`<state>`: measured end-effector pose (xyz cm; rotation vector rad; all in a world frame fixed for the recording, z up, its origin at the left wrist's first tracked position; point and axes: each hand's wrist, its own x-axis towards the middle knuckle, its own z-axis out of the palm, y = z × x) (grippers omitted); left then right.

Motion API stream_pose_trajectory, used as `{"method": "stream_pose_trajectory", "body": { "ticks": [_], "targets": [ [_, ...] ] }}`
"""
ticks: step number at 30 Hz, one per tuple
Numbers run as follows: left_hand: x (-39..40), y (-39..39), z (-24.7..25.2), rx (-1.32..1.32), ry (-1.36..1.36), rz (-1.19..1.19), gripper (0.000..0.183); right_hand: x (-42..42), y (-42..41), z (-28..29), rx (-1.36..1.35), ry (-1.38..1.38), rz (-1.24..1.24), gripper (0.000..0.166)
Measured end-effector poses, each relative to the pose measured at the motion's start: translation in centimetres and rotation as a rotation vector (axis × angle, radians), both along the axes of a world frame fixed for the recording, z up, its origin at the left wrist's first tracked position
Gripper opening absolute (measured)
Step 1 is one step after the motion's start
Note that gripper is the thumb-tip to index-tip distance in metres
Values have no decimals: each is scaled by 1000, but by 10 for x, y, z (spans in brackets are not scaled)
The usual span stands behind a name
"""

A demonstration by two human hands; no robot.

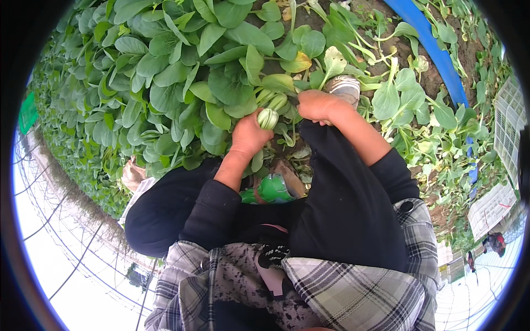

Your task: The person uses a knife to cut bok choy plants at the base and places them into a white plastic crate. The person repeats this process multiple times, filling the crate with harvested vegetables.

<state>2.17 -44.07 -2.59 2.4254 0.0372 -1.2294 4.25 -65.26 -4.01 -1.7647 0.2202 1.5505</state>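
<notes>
My left hand (249, 133) is closed around a head of leafy greens with a pale green base (268, 118), whose cut-looking stem end faces up toward me. More pale stalks of leafy greens (278, 101) show just beyond it. To the right, my right hand (316, 106) is curled beside my shoe (344, 87), over my dark trouser leg; its fingers are turned down, and whether it holds anything is hidden. Broad green leaves (225, 85) crowd around and beyond my left hand.
A dense bed of leafy greens (165, 74) fills the left. A blue hose or strip (439, 49) crosses the soil at right, near plastic crates (492, 209). A green object (271, 188) lies between my legs. People (494, 244) are far off at lower right.
</notes>
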Motion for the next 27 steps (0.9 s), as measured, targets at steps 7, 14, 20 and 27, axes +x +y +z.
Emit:
{"method": "stream_pose_trajectory", "body": {
  "ticks": [7,14,20,27],
  "targets": [
    [-9,16,-3,-23,65,83,59,3,28,-3,27,-248,198,24],
    [-4,8,2,-42,21,35,49,-18,10,-5,9,-107,-9,30],
    [-8,2,0,-31,49,25,51,-12,12,-20,-29,-7,74,28],
    [-10,8,-9,7,40,13,52,-3,35,-18,-54,-52,259,24]
  ]
}}
